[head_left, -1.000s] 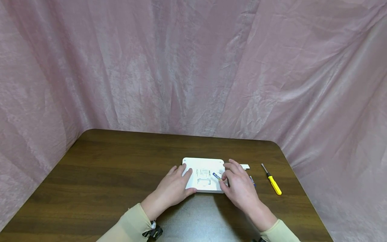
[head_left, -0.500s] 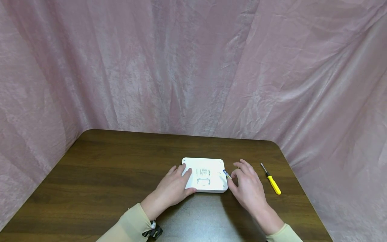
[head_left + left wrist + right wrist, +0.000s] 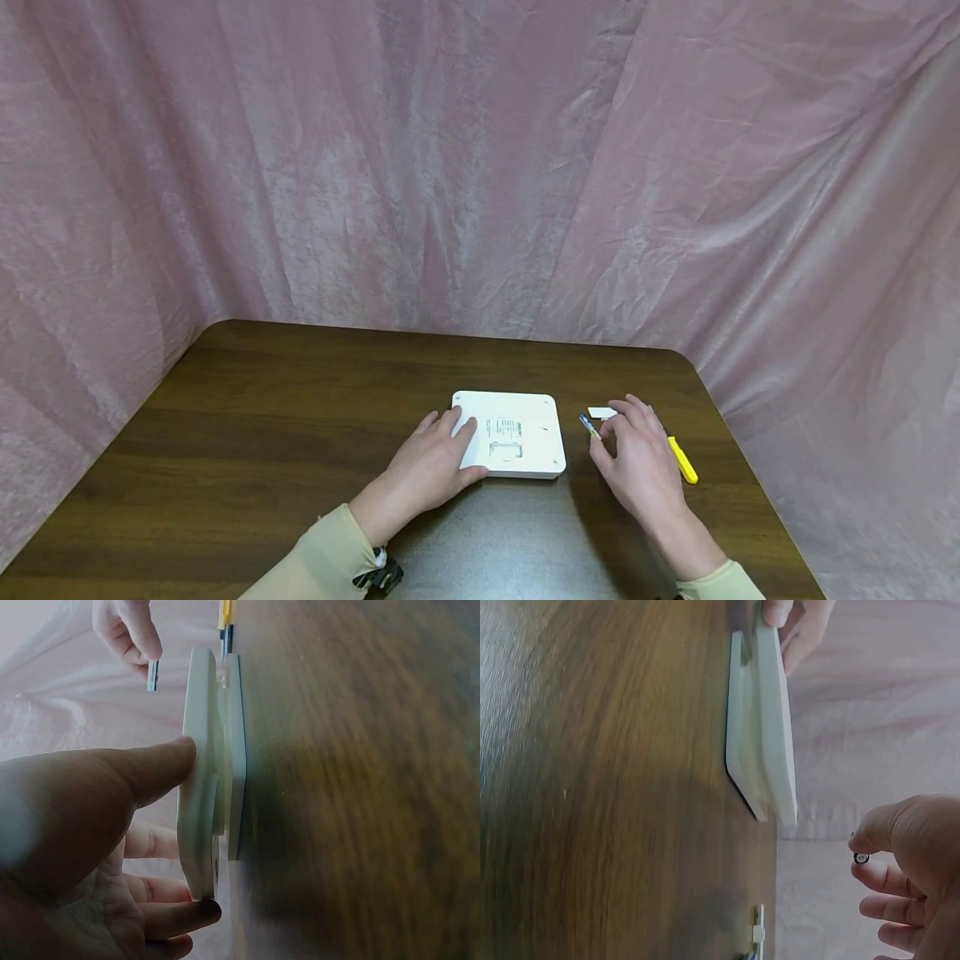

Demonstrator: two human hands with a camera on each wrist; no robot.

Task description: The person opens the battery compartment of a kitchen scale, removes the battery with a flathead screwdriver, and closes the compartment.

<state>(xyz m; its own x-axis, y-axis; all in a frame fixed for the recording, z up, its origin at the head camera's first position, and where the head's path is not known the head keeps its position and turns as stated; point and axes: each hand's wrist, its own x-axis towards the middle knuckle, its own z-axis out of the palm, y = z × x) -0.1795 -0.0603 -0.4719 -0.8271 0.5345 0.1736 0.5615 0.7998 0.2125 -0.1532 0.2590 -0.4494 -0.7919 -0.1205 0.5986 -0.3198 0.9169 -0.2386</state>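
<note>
A white square device (image 3: 517, 412), like a kitchen scale lying face down, rests on the table with its printed label upward. My left hand (image 3: 429, 467) rests over its left near corner. In the left wrist view the thumb (image 3: 169, 765) lies along the top edge, and a fingertip bends over the side. To the right of the device, my right hand (image 3: 645, 467) pinches a slim blue battery (image 3: 589, 426) between thumb and forefinger. Held above the table, the battery shows its round end in the right wrist view.
A small white cover piece (image 3: 602, 412) lies behind the right hand, with a bit of something blue beside it in the right wrist view. Farther right is a yellow-handled screwdriver (image 3: 684, 461), partly hidden by that hand. A pink curtain (image 3: 420, 167) hangs behind the wooden table (image 3: 262, 417).
My right hand has moved right, carrying the battery from over the device to beyond its right edge, and now partly covers the screwdriver. The left hand and the device have stayed put.
</note>
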